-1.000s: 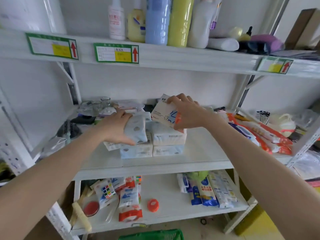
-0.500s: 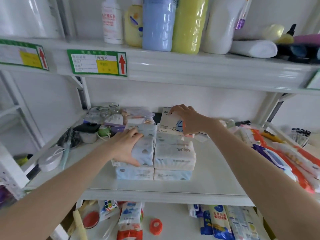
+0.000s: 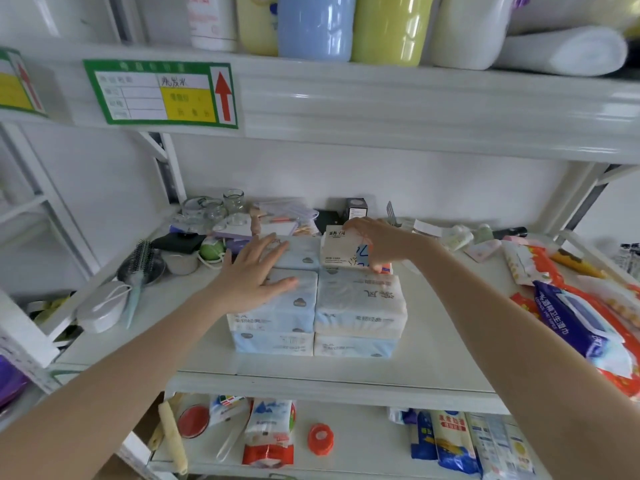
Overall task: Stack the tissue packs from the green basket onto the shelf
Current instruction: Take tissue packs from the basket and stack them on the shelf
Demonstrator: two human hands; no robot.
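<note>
— Where's the pack you're carrying?
— From the head camera: my right hand [image 3: 375,242] is clenched around the cream tissue pack [image 3: 341,249], tilted on the stack of tissue packs [image 3: 317,306] mid-shelf [image 3: 433,362]. My left hand [image 3: 254,275] lies flat and loose on the stack's left top pack.
— Changed?
— That hand gripped a pack edge a second ago; now it's released.
— Around it?
— Hairbrush [image 3: 140,268] at nine o'clock, wet-wipe packets [image 3: 578,323] at three — glass jars [image 3: 214,209] behind.
</note>
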